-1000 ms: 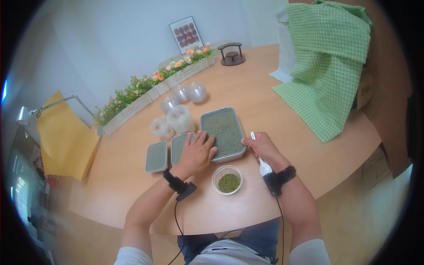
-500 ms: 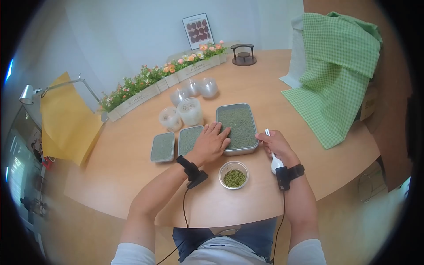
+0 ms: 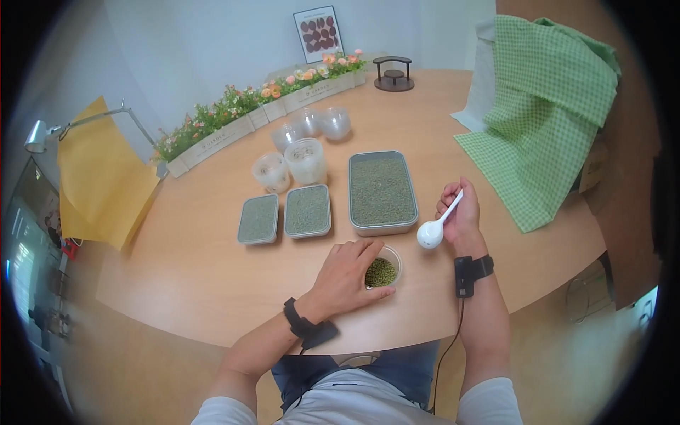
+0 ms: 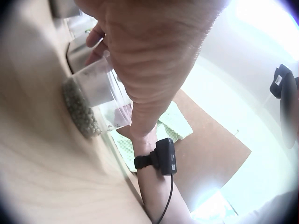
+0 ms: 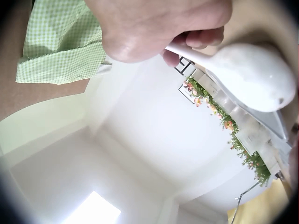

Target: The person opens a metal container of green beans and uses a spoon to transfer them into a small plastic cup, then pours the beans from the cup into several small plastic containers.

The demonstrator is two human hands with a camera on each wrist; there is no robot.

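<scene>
My left hand (image 3: 346, 278) reaches over a small clear plastic cup (image 3: 395, 262), gripping it with the thumb at the near side and the fingers at the far side. Green beans (image 3: 381, 273) cover the bottom of the cup, which stands upright on the table. In my right hand (image 3: 463, 214) is a white spoon (image 3: 431, 234), held by its handle with the bowl towards the cup. The right wrist view shows the spoon's rounded white underside (image 5: 254, 77) close up. Just beyond the hands stands a large rectangular container (image 3: 384, 190) filled with grey-green grains.
Two smaller containers of grains, one left (image 3: 258, 219) and one nearer the middle (image 3: 308, 210), stand beside the large one. Behind them are clear plastic cups (image 3: 306, 161) and clear round vessels (image 3: 335, 124). Flower boxes (image 3: 244, 119) line the back; a green checked cloth (image 3: 545, 113) hangs at right.
My left hand has left the containers and come back to the bean cup, now gripping it. The right hand has moved off the large container's edge and turned, swinging the spoon bowl leftward.
</scene>
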